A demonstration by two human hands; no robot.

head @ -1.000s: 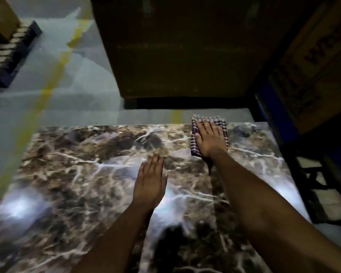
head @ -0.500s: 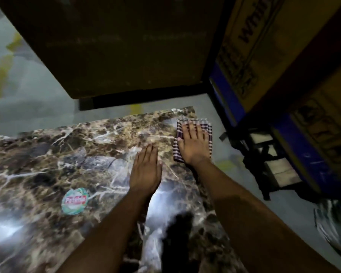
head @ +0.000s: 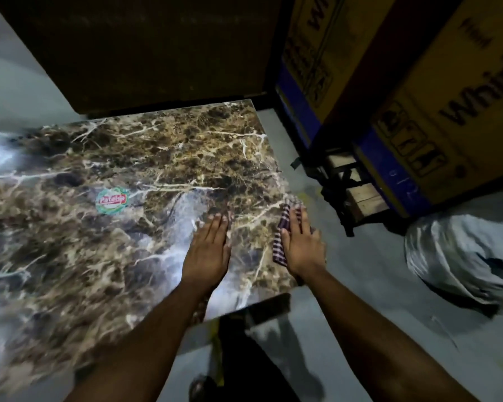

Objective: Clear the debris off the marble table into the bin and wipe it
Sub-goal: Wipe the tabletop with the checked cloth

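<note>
The brown marble table (head: 122, 158) with white veins fills the left and centre. My right hand (head: 301, 245) presses flat on a purple-and-white checked cloth (head: 280, 245) at the table's right edge, fingers straight. My left hand (head: 208, 250) lies flat on the marble just left of it, palm down, holding nothing. A round green-and-red sticker (head: 111, 200) is stuck on the tabletop left of centre. No loose debris shows on the marble.
Yellow-and-blue cardboard boxes (head: 436, 111) stand on a wooden pallet (head: 357, 190) to the right. A grey plastic bag (head: 465, 256) lies on the floor at the far right. A big dark box (head: 145, 47) stands behind the table. Grey floor surrounds it.
My right hand has dragged the cloth from the table's far right corner back along the right edge toward me. My left hand came nearer too, and the view swung right.
</note>
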